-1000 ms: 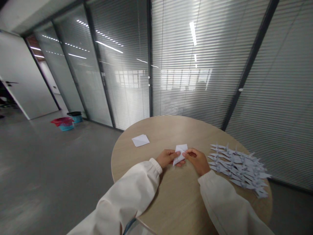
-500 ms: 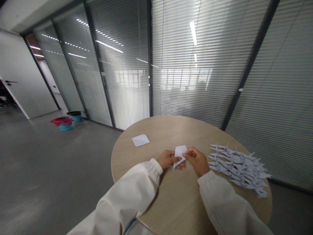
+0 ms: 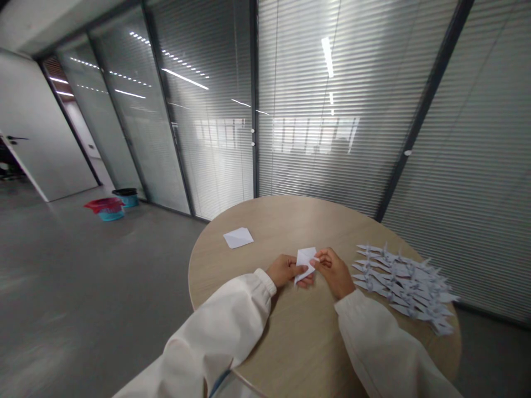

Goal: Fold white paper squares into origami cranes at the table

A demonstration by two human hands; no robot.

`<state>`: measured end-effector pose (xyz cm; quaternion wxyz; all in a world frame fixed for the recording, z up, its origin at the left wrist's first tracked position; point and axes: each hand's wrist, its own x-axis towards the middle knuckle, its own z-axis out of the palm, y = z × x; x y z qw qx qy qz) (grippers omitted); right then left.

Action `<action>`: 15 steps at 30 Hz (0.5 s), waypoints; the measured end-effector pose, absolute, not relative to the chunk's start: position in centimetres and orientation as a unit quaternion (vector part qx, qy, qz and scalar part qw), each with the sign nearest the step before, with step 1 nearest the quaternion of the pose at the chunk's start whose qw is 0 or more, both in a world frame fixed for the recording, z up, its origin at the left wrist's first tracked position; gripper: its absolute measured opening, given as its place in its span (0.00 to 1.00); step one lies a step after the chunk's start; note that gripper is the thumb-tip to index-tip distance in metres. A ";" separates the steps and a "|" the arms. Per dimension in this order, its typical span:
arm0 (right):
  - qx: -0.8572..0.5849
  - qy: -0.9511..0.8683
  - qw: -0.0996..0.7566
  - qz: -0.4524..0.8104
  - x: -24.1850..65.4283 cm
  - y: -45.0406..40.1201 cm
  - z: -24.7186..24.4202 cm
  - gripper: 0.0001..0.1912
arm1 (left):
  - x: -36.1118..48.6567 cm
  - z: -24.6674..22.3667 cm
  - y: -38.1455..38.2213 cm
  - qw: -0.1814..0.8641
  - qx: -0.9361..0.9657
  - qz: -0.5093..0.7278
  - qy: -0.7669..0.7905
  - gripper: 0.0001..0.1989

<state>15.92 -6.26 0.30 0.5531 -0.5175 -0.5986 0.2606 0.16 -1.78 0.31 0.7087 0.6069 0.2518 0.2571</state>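
Tabletop (image 3: 265, 221), left hand (image 3: 285, 271) and right hand (image 3: 334, 272) pinching paper (image 3: 305, 261)

Folded paper (image 3: 305, 261) left of origami cranes (image 3: 402, 283)

Glass wall w/ blinds (image 3: 315, 83), grey flr (image 3: 83, 287), white door (image 3: 41, 127)

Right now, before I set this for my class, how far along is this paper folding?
Done: a large batch of origami cranes lies beside the right hand. In hand: that hand and the left hand pinch a partly folded white paper piece. Left: one folded white paper lies separately on the table.
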 end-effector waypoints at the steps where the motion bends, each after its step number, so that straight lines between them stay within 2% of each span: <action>1: -0.504 -0.597 0.558 0.279 15.8 -6.3 0.4 0.15 | 0.2 0.4 -1.9 0.708 0.609 0.255 0.250 0.22; 4: -0.467 -0.589 0.566 0.339 15.5 -6.6 0.8 0.27 | 0.2 0.9 -2.3 0.716 0.611 0.234 0.242 0.24; 6: -0.464 -0.588 0.561 0.354 15.4 -6.7 1.0 0.30 | 0.2 1.2 -2.5 0.724 0.608 0.220 0.241 0.24; 11: -0.496 -0.586 0.554 0.322 15.6 -6.7 1.0 0.23 | 0.3 1.4 -2.8 0.719 0.614 0.208 0.251 0.25; 15: -0.518 -0.567 0.572 0.287 16.0 -6.6 0.9 0.20 | 0.2 1.3 -2.6 0.700 0.621 0.246 0.253 0.23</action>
